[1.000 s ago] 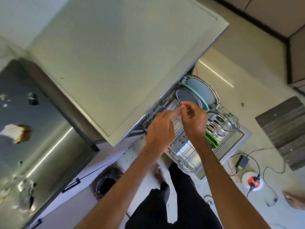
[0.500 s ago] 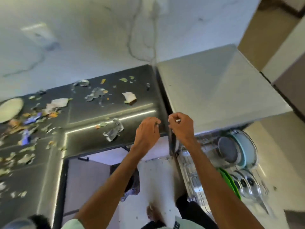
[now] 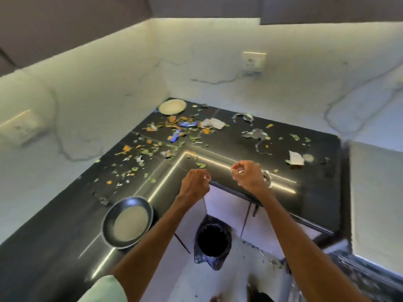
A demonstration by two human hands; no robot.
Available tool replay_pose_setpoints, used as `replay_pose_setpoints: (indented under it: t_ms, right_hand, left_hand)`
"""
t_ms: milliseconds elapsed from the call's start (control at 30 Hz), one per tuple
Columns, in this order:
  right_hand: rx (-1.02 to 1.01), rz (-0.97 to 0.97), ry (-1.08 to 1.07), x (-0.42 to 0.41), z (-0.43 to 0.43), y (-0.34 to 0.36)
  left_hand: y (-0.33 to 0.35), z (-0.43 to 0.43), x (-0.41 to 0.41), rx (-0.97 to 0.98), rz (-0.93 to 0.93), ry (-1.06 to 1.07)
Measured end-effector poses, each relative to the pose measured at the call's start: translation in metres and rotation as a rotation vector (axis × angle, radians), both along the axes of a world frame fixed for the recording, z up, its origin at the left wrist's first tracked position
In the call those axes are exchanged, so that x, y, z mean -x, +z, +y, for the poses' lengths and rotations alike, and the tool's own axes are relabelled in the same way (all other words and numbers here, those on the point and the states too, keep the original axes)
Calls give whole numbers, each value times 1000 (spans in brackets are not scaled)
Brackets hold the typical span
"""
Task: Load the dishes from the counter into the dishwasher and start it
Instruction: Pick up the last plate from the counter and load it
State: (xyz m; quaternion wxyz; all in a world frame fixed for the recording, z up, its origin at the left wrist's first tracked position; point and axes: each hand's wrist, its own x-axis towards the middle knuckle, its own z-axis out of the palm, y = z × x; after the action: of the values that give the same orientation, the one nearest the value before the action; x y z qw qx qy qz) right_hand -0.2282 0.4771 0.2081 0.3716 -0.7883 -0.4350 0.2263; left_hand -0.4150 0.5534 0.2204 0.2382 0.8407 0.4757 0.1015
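A black frying pan (image 3: 109,225) with a pale round plate (image 3: 130,223) inside it sits on the dark counter (image 3: 54,225), left of my left forearm. A second pale plate (image 3: 172,106) lies in the counter's far corner. My left hand (image 3: 194,185) and my right hand (image 3: 248,176) hover side by side over the counter's inner corner edge, fingers curled, and I see nothing in either. A small glint shows on the right hand's fingers. Only the dishwasher's pale top (image 3: 375,203) shows at the right, with a blurred bit of its rack (image 3: 362,275) below.
Torn wrappers, foil and leaf scraps (image 3: 185,129) litter the counter. A bin with a black liner (image 3: 212,238) stands on the floor below my hands. White marble walls with sockets (image 3: 253,62) close off the counter's back and left.
My view swung from the dishwasher rack up and left to the counter. Both hands left the rack and rose to the counter's edge, fingers staying curled.
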Motion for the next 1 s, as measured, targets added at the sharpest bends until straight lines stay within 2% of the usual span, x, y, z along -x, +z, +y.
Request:
replay_pose_setpoints:
  t_ms: [200, 433, 767, 1000]
  right_hand:
    - [55, -23, 214, 31, 83, -18]
    - [133, -12, 380, 40, 174, -48]
    - [113, -17, 459, 39, 265, -119]
    - [-51, -79, 428, 40, 344, -159]
  left_hand:
    - [-23, 39, 49, 44, 23, 196]
    - [-66, 87, 58, 102, 81, 371]
    - [-124, 185, 34, 27, 102, 355]
    - [-159, 289, 7, -121, 78, 289]
